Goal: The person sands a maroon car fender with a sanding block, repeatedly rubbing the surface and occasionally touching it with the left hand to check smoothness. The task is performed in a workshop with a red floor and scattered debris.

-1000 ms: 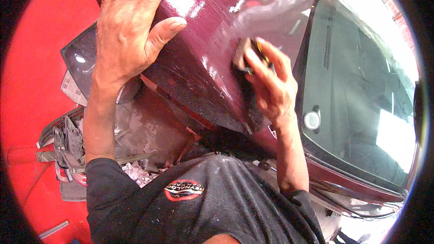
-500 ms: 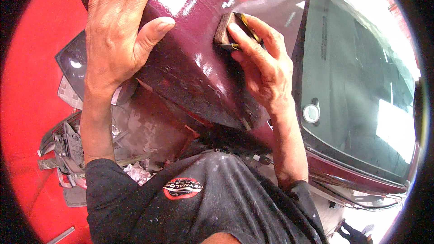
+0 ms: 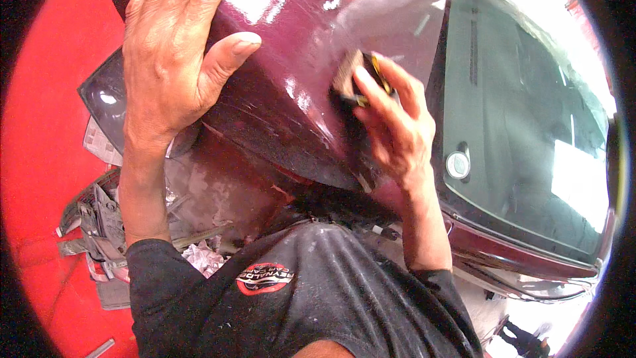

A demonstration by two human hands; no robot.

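Sanding a glossy maroon car body panel [image 3: 298,86], the right hand [image 3: 397,126] grips a small abrasive block [image 3: 354,76]; left hand [image 3: 175,59] braces flat, fingers spread; a dulled patch shows, most gloss remains.

The right hand [image 3: 397,126] has slid its sanding block [image 3: 354,79] back down the maroon car panel [image 3: 291,46].

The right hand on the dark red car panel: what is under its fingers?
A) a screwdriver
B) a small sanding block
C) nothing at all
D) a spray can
B: the right hand presses a small sanding block flat against the dark red panel, fingers curled over its edge.
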